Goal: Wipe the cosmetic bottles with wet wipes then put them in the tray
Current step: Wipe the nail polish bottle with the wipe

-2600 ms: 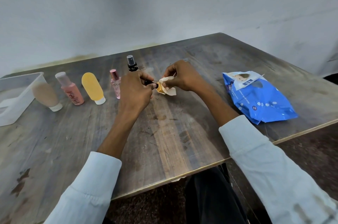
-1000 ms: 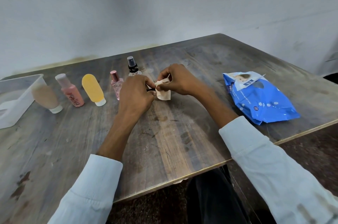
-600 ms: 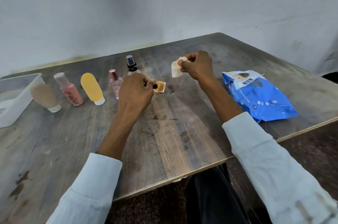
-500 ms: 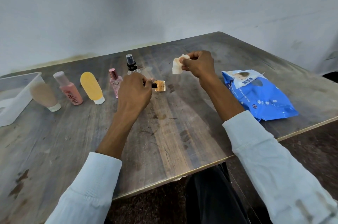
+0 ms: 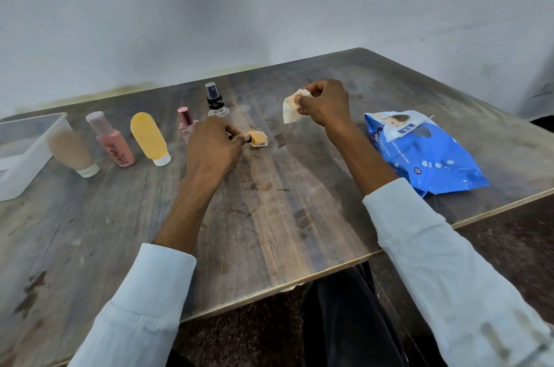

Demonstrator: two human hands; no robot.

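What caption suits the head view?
Left hand holds small amber bottle; right hand pinches wet wipe.

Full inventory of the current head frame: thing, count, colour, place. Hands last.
small bottle: 1, orange with dark cap, held sideways in left hand, table centre
wet wipe: 1, white, crumpled, pinched in right hand
spray bottle: 1, clear with black pump, behind left hand
pink bottle: 1, small, pink cap, partly hidden by left hand
yellow tube: 1, white cap, left of pink bottle
pink pump bottle: 1, left of yellow tube
beige tube: 1, beside tray
tray: 1, white, far left
wipes pack: 1, blue, right side
table: 1, dark worn wood
left hand: grips small bottle
right hand: pinches wet wipe
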